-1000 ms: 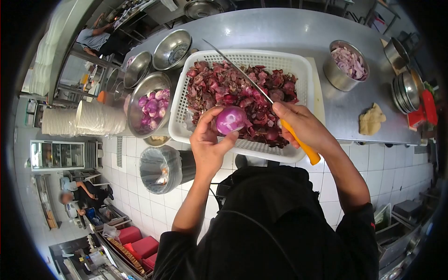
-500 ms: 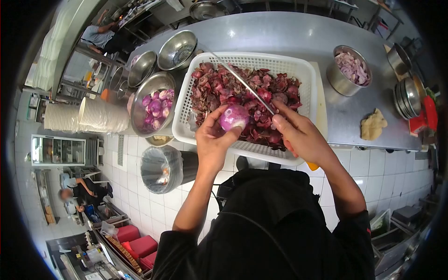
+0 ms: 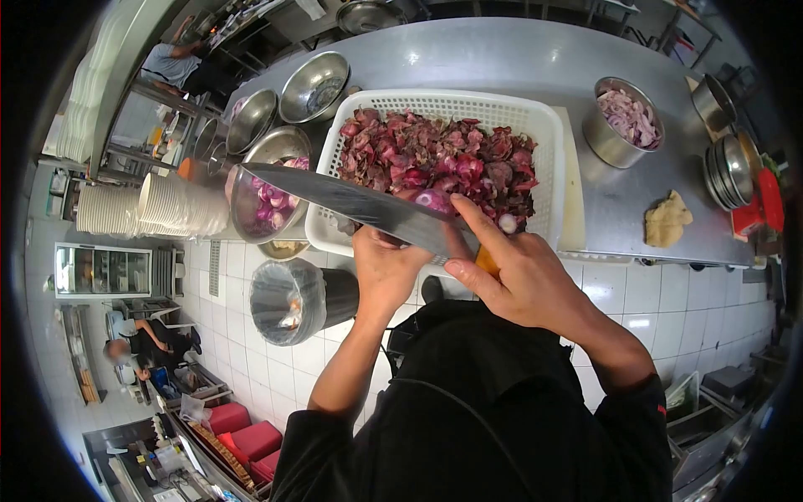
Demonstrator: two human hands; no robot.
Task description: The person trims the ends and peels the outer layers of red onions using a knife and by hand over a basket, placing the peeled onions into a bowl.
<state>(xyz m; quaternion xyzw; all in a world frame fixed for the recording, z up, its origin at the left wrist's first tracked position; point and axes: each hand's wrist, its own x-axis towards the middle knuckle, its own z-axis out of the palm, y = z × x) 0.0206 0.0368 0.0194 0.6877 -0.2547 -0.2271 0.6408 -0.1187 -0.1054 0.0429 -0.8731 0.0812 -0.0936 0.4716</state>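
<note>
Over the front edge of a white perforated basket (image 3: 548,159), my left hand (image 3: 386,272) holds a purple onion (image 3: 433,200), mostly hidden behind the blade. My right hand (image 3: 523,276) grips the knife (image 3: 360,207) where blade and orange handle meet, its broad side turned up and its tip pointing left. Red onions and loose skins (image 3: 452,151) fill the basket. A steel bowl (image 3: 284,146) of peeled onions (image 3: 272,203) lies left of it, partly behind the knife tip.
A steel pot (image 3: 615,151) of cut onions and a beige cloth (image 3: 667,219) are to the right. Left are empty steel bowls (image 3: 314,84) and stacked white containers (image 3: 171,205). A lined bin (image 3: 288,305) stands below. A seated person (image 3: 150,343) is far left.
The knife has turned from an edge-on slant to lying flat across the onion, its tip swung left and down. My right hand has moved left, closer to my left hand.
</note>
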